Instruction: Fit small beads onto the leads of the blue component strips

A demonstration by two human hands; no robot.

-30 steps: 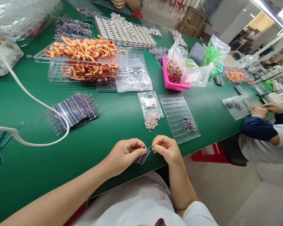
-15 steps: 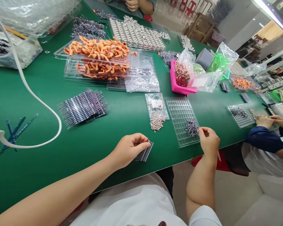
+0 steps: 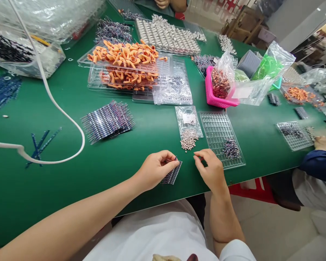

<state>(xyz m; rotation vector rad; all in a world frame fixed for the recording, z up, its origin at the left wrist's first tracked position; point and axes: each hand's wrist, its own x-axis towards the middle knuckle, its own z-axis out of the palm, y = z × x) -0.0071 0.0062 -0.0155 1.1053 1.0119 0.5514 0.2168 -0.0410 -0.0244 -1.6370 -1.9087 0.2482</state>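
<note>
My left hand (image 3: 154,169) pinches the top of a small dark striped strip bundle (image 3: 173,176) near the table's front edge. Just right of it, my right hand (image 3: 210,168) hovers with thumb and forefinger apart, and nothing shows between them. Beyond the hands lies a pile of small pale pink beads (image 3: 189,140) at the mouth of a clear labelled bag (image 3: 189,117). A clear ribbed tray (image 3: 216,125) lies behind my right hand, bearing a heap of thin dark-and-pink pieces (image 3: 231,149).
Stacked clear trays hold orange pieces (image 3: 130,56). A striped bundle (image 3: 108,121) lies left of centre. A white cable (image 3: 61,108) curves across the left. Behind the tray stands a pink basket (image 3: 217,99). At the right edge is another person's hand (image 3: 325,144).
My right hand has moved left from the heap on the tray towards my left hand, and its fingers have parted. My left hand still pinches the strip bundle. The view has shifted slightly.
</note>
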